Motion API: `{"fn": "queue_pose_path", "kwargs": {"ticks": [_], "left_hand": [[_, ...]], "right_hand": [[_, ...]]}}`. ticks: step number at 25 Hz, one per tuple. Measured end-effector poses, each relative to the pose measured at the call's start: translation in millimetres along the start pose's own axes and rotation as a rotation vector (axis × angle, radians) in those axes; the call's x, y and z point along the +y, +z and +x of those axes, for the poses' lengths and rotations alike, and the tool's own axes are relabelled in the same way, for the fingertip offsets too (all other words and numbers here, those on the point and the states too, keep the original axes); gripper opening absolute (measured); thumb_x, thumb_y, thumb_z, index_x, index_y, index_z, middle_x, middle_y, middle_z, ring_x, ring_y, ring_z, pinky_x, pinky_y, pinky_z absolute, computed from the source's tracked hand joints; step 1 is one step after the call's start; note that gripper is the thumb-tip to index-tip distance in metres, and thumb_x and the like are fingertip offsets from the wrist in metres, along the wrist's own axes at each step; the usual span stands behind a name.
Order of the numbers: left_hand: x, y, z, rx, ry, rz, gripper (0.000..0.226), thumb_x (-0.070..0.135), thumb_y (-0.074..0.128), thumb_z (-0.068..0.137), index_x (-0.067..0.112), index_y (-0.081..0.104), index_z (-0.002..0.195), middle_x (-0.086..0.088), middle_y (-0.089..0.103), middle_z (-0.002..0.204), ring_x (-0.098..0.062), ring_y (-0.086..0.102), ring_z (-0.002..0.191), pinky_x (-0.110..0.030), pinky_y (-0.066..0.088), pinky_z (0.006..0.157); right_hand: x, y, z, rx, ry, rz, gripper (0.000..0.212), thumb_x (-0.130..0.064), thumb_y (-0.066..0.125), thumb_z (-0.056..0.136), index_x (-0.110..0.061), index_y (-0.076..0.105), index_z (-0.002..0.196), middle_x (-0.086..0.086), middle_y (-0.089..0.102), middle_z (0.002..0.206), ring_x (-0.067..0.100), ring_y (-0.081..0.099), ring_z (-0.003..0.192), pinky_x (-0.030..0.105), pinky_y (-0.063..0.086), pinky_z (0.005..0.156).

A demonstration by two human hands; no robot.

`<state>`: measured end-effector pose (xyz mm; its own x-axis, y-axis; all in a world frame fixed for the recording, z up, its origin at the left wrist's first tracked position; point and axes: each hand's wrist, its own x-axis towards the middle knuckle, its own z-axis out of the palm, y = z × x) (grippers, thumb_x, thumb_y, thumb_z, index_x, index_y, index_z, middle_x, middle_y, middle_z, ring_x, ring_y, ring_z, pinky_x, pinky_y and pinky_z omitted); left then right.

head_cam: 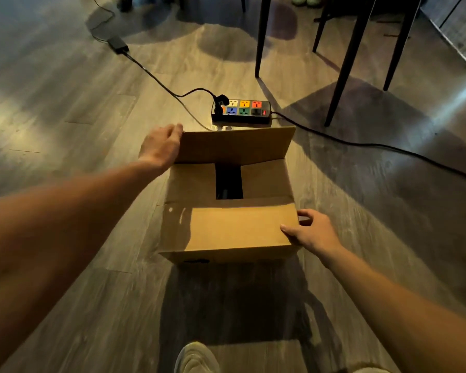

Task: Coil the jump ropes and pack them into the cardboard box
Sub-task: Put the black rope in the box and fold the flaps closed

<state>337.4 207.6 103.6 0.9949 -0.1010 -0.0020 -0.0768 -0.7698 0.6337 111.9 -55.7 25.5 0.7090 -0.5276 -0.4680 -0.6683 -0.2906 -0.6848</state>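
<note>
At 12 o'clock from my shoe, the cardboard box sits on the floor. I judge it light and stiff but easily creased, so the flap edges are the best hold. My right hand, at 3 o'clock, has a narrow grip on the near flap, thumb on top and fingers curled past its edge. At 11 o'clock my left hand touches the raised far flap at its corner; I cannot tell whether that grip closes. No ropes show. A power strip lies beyond.
</note>
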Motion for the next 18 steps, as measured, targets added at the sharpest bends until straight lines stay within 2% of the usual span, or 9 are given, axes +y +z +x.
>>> {"fn": "queue_pose_path", "kwargs": {"ticks": [2,4,5,7,8,10,12,14,18], "left_hand": [[-19,1,-36,-0.042,0.136,0.142,0.038,0.04,0.037,0.106,0.017,0.064,0.118,-0.006,0.053,0.112,-0.03,0.055,0.108,-0.032,0.036,0.085],[-38,10,-68,-0.245,0.171,0.269,0.036,0.039,0.045,0.103,0.025,0.058,0.133,-0.005,0.048,0.133,-0.026,0.05,0.123,-0.034,0.04,0.097],[-45,19,-84,-0.357,0.163,0.364,0.045,0.042,0.045,0.102,0.027,0.046,0.145,-0.005,0.038,0.15,-0.027,0.04,0.136,-0.039,0.038,0.106],[-56,39,-109,-0.469,0.119,0.489,0.076,0.062,0.037,0.098,0.028,0.007,0.159,-0.004,-0.003,0.168,-0.029,-0.001,0.154,-0.052,0.021,0.121],[-59,47,-118,-0.501,0.086,0.51,0.093,0.076,0.032,0.091,0.027,-0.01,0.158,-0.003,-0.021,0.165,-0.027,-0.021,0.151,-0.059,0.013,0.12],[-61,56,-125,-0.56,0.043,0.536,0.126,0.099,0.029,0.066,0.026,-0.029,0.151,-0.002,-0.04,0.155,-0.027,-0.038,0.142,-0.069,0.008,0.114],[-61,54,-122,-0.626,0.046,0.548,0.149,0.108,0.031,0.043,0.025,-0.036,0.147,-0.004,-0.046,0.151,-0.03,-0.044,0.138,-0.071,0.006,0.113],[-65,48,-115,-0.705,0.096,0.573,0.16,0.107,0.04,0.033,0.024,-0.04,0.146,-0.007,-0.05,0.149,-0.034,-0.047,0.134,-0.067,0.001,0.116],[-74,47,-109,-0.761,0.204,0.649,0.157,0.081,0.075,0.053,0.024,-0.037,0.148,-0.013,-0.048,0.15,-0.038,-0.046,0.133,-0.062,-0.003,0.119]], "right_hand": [[-6,-2,-3,0.007,-0.017,-0.048,0.077,-0.03,0.086,0.077,-0.018,0.05,0.143,0.009,0.061,0.132,0.023,0.058,0.113,0.042,0.053,0.097],[-18,-2,-7,-0.035,-0.062,-0.069,0.092,-0.022,0.083,0.079,-0.024,0.031,0.154,0.013,0.05,0.144,0.028,0.052,0.125,0.046,0.047,0.103],[-24,0,-8,-0.047,-0.099,-0.122,0.1,-0.017,0.081,0.08,-0.03,0.019,0.157,0.013,0.038,0.154,0.033,0.043,0.135,0.05,0.042,0.108],[-40,11,-15,-0.041,-0.213,-0.394,0.104,-0.016,0.073,0.085,-0.038,0.003,0.159,0.009,0.007,0.166,0.037,0.015,0.15,0.057,0.025,0.117],[-45,19,-18,-0.043,-0.288,-0.547,0.099,-0.021,0.068,0.089,-0.038,0.0,0.159,0.007,-0.007,0.167,0.037,0.003,0.153,0.058,0.017,0.12],[-48,33,-21,-0.082,-0.343,-0.687,0.084,-0.043,0.052,0.099,-0.036,-0.005,0.159,0.007,-0.022,0.166,0.037,-0.013,0.153,0.057,0.005,0.121],[-39,38,-17,-0.118,-0.277,-0.697,0.081,-0.062,0.033,0.1,-0.034,-0.015,0.158,0.006,-0.031,0.163,0.037,-0.018,0.152,0.057,0.001,0.121],[-28,38,-12,-0.137,-0.267,-0.734,0.08,-0.069,0.021,0.098,-0.033,-0.021,0.156,0.003,-0.037,0.16,0.035,-0.021,0.151,0.056,0.0,0.121],[-32,37,-8,-0.202,-0.241,-0.784,0.082,-0.07,0.022,0.098,-0.032,-0.021,0.156,0.004,-0.041,0.158,0.038,-0.019,0.151,0.057,0.002,0.121]]}}
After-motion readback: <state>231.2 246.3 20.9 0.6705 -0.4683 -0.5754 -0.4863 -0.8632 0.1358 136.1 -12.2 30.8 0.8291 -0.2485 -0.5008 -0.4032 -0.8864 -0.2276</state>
